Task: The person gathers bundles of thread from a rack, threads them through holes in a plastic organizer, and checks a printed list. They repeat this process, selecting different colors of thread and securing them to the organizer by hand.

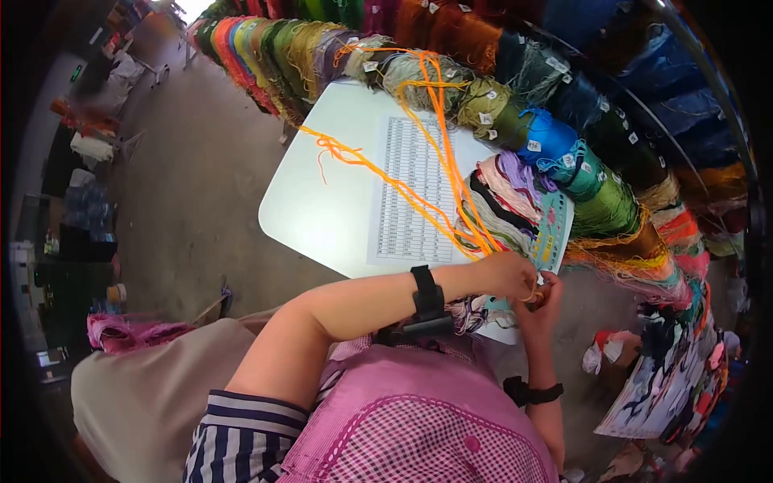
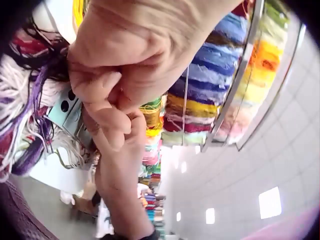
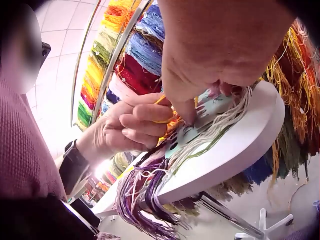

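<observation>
Long orange thread (image 1: 439, 121) runs in strands over the white table to my two hands, which meet at its near right edge. My left hand (image 3: 135, 122) has its fingers curled round the orange thread (image 3: 162, 120), a loop of it showing over the forefinger. Close against it, the right hand (image 1: 538, 310) has bent fingers and pinches at the same strands; its fingertips are partly hidden. Beneath both hands lies a teal card (image 3: 215, 107) with holes along it. Hanks of white, purple, pink and black thread (image 1: 503, 197) lie along this card.
A printed table of numbers (image 1: 415, 193) lies on the white table (image 1: 322, 201). Racks of tagged coloured yarn hanks (image 1: 491, 105) crowd its far and right sides. A cloth-covered shape (image 1: 161, 386) stands at the left. Another board with threads (image 1: 668, 386) is at the lower right.
</observation>
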The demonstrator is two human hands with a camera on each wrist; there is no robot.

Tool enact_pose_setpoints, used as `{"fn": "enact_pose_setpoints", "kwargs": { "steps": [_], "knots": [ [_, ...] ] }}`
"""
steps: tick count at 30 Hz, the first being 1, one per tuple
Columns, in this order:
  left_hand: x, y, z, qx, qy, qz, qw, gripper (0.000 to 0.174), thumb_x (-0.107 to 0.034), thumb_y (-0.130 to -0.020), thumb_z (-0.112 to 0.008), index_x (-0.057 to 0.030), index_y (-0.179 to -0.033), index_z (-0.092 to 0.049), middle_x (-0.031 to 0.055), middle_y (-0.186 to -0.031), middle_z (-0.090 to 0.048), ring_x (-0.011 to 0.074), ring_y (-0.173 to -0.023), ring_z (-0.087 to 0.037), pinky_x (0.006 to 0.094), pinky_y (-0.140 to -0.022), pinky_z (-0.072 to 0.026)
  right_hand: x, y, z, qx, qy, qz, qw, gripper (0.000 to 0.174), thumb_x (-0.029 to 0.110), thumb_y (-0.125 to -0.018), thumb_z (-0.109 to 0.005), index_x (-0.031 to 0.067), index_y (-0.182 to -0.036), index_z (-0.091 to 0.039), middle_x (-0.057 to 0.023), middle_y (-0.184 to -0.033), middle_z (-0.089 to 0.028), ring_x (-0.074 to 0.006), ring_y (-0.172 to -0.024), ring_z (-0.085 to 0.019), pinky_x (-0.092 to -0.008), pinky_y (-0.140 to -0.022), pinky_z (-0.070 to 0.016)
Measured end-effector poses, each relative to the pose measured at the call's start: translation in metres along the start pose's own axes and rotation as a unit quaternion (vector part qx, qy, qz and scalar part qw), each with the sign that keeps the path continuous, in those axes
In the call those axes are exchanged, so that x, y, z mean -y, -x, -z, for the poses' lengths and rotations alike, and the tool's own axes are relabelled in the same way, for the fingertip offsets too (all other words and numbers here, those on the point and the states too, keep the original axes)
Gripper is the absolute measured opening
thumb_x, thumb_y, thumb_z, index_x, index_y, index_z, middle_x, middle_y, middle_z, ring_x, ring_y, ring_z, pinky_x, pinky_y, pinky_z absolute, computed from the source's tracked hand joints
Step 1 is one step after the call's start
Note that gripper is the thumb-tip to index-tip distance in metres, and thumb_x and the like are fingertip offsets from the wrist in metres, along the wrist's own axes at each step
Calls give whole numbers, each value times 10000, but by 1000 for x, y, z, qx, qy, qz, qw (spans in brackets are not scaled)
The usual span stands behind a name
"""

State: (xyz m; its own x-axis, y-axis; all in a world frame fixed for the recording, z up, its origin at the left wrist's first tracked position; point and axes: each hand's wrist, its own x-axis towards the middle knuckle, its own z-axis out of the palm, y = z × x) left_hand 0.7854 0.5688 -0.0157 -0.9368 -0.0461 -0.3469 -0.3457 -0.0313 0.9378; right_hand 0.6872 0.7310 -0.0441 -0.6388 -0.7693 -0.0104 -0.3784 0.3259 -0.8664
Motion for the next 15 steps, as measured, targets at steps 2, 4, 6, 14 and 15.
{"fn": "enact_pose_setpoints", "kwargs": {
  "steps": [2, 4, 6, 14, 15],
  "knots": [
    [6, 4, 15, -49, -83, -84, 992, 403, -212, -788, -654, -116, -1180, -639, 32, -611, -597, 90, -527, -548, 246, -491, -415, 6, 0, -1, 7, 4, -9, 1000, 592, 33, -715, -751, 74, -1217, -439, 32, -789, -410, -51, -651, -360, -210, -576, -309],
    [4, 12, 24, 3, -49, -38, 998, 383, -223, -752, -688, -105, -1116, -669, 39, -673, -612, 98, -529, -534, 263, -509, -427, 8, -1, -3, 16, 9, -17, 1000, 591, 34, -717, -750, 69, -1218, -437, 34, -778, -384, -51, -652, -360, -208, -576, -305],
    [5, 16, 14, -35, 67, -39, 996, 361, -223, -736, -697, -95, -1073, -682, 57, -699, -617, 146, -518, -548, 292, -521, -443, 6, -1, -5, -12, -38, 6, 999, 580, 33, -724, -745, 56, -1217, -440, 35, -778, -385, -53, -649, -358, -209, -572, -303],
    [28, 13, 14, -156, -173, -211, 949, 286, -324, -792, -704, -52, -867, -661, 91, -778, -634, 198, -707, -609, 338, -635, -476, 4, -5, 0, 20, 39, 38, 998, 531, 25, -727, -727, 36, -1190, -468, 26, -751, -411, -44, -630, -387, -198, -554, -314],
    [27, 29, 31, -180, -179, -143, 956, 266, -310, -825, -680, -54, -899, -670, 87, -779, -635, 197, -714, -609, 330, -635, -474, 2, -6, 0, 40, 27, 16, 999, 521, 29, -723, -728, 32, -1179, -478, 24, -740, -423, -41, -619, -395, -194, -547, -318]
  ]
}}
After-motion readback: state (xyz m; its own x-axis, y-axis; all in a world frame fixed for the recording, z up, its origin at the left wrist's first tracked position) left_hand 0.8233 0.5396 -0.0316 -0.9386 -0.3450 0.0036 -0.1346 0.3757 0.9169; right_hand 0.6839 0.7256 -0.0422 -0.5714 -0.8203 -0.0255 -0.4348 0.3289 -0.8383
